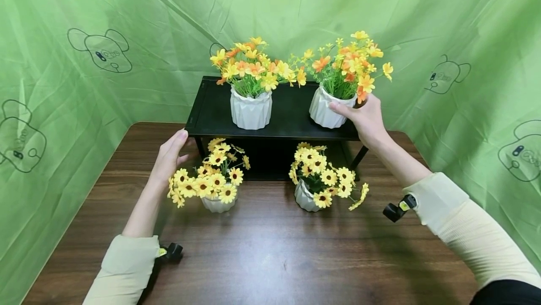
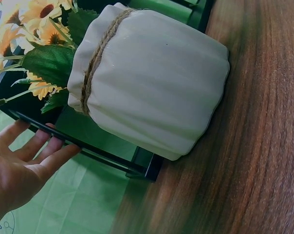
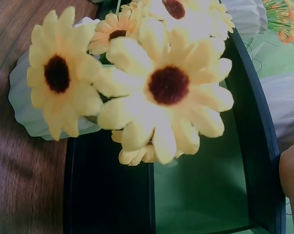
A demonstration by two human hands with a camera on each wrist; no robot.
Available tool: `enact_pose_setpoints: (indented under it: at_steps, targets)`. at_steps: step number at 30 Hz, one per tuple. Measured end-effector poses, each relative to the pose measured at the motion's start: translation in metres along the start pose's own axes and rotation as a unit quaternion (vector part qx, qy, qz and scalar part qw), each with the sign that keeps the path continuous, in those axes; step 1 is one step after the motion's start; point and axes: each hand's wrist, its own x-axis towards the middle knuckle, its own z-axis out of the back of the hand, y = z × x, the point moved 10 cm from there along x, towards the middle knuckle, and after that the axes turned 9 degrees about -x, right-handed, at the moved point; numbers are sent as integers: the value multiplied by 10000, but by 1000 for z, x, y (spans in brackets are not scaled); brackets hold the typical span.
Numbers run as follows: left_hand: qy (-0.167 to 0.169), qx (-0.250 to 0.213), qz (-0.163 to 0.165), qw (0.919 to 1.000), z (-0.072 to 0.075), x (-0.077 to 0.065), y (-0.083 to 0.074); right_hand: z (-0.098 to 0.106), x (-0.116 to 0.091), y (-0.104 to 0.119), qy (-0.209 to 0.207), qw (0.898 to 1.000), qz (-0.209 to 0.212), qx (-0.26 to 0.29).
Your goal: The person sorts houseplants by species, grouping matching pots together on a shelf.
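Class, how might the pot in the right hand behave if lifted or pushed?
The pot has crisp, angular folds, so it is probably stiff. Those ridges may help the right hand grip. The flowers spread wide above it, so a high push could tip it.

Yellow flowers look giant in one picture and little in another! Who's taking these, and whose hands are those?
There's no robot here, just a person using two bare hands. The wide picture comes from a camera worn on the head, looking forward and down. The other two come from cameras on the wrists, so close up that one yellow flower looks giant.

On the brown table stands a black shelf. In front of it are two white pots of yellow flowers, a left one and a right one. Two more pots, with orange and yellow flowers, stand on top. The right hand grips the right top pot. The left hand just touches the shelf's left end.
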Motion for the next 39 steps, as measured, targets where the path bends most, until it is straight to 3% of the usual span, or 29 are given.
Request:
enact_pose_setpoints:
  at_steps: [8, 17, 33, 39]
  targets:
    - [13, -66, -58, 10000, 1, 1, -1, -5, 0, 0, 338, 9987, -34, -389]
    - [24, -177, -34, 9998, 0, 1, 0, -10, -1, -1, 680, 9975, -2, -175]
    - [-30, -85, 84, 9999, 1, 0, 1, -12, -1, -2, 878, 9961, -119, 48]
    - [0, -139, -24, 9999, 1, 0, 0, -15, -1, -4, 1116, 9935, -226, -12]
